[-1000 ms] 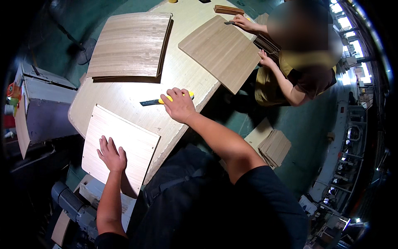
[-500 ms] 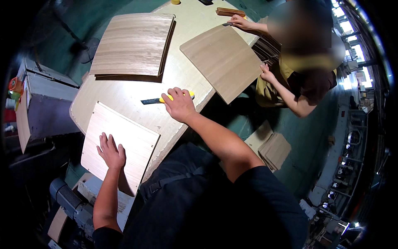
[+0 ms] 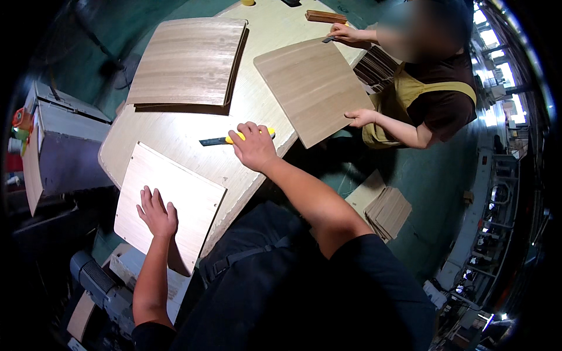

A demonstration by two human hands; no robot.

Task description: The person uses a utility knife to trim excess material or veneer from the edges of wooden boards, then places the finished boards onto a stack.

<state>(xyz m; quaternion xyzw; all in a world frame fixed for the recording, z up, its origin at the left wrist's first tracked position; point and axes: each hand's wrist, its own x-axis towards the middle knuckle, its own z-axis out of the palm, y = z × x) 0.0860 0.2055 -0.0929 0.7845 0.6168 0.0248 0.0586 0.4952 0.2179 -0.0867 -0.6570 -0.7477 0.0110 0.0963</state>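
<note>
Left hand [image 3: 158, 215] lies flat, fingers loosely spread, on a pale wooden panel [image 3: 187, 202] at lower left; right hand [image 3: 256, 146], mid-frame, grasps a yellow-handled utility knife [image 3: 213, 141], its handle mostly hidden, probably resting on the surface [image 3: 175, 128].

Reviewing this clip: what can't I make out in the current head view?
All in the head view:
Middle of the yellow-and-black knife: covered by the right hand.
Palm of the left hand: turned down on the pale panel.
Panel's underside: faces away.
Yellow object, table's far end: cut by upper edge.
Face of the co-worker: blurred.
</note>
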